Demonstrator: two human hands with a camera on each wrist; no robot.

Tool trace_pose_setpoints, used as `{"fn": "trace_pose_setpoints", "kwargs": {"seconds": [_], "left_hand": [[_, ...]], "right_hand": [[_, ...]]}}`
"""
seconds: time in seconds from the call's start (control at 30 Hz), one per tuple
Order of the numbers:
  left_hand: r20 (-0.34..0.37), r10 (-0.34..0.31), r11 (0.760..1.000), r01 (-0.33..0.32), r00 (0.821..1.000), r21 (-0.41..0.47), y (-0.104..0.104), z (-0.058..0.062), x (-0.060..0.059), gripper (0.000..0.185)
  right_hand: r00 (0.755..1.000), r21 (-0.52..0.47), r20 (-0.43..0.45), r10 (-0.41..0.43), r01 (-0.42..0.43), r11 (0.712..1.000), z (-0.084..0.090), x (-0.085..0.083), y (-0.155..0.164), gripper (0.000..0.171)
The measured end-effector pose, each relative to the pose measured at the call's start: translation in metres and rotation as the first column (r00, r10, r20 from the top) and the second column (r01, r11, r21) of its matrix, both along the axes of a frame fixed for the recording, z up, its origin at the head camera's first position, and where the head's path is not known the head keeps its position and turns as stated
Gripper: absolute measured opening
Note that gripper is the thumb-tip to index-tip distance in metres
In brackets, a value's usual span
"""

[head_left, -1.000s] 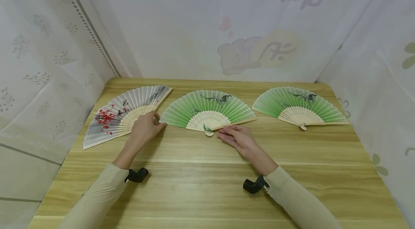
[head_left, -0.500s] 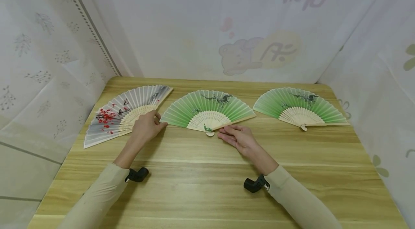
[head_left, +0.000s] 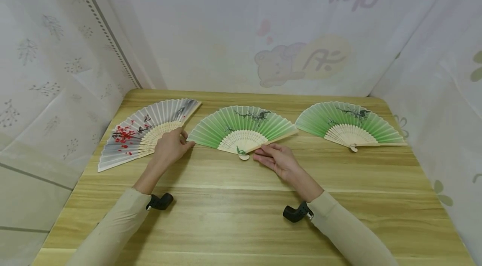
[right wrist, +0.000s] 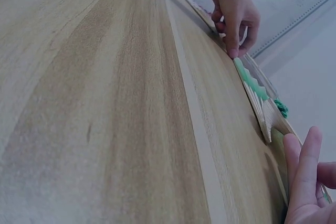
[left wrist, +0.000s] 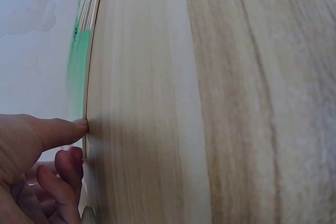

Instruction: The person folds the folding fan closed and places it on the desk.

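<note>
Both hands set at the two ends of the middle green pleated paper fan (head_left: 241, 130), which lies spread flat on the light wooden table (head_left: 241, 216).

The left hand (head_left: 170, 149) touches the fan's left outer rib with its thumb tip, the other fingers loosely curled and holding nothing. The right hand (head_left: 276, 159) lies at the right outer rib near the pivot; whether thumb and forefinger actually pinch the rib or only rest against it appears uncertain from these views. The grey fan with red blossoms (head_left: 144, 132) lies just beside the left hand; a second green fan (head_left: 348, 126) lies well apart to the right. Risk: uneven pressure could buckle or tear pleats, or nudge the grey fan.
</note>
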State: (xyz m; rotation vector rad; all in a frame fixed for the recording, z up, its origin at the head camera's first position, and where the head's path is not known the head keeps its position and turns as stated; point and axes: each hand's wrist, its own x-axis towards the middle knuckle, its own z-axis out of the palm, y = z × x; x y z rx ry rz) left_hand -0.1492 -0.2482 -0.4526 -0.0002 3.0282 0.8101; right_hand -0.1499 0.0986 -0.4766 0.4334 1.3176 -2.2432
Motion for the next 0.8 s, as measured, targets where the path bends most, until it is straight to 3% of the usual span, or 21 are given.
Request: {"fn": "trace_pose_setpoints", "kwargs": {"seconds": [0.3, 0.8], "left_hand": [[0.005, -0.01, 1.0, 0.01, 1.0, 0.009, 0.0002, -0.0019, -0.0013, 0.029], [-0.004, -0.001, 0.999, 0.001, 1.0, 0.033, 0.0021, -0.0031, 0.0, 0.04]], "right_hand": [[1.0, -0.012, -0.013, 0.016, -0.016, 1.0, -0.0001, 0.0, 0.0014, 0.006], [0.999, 0.002, -0.028, 0.037, -0.037, 0.999, -0.0002, 0.0012, 0.0017, 0.01]]}}
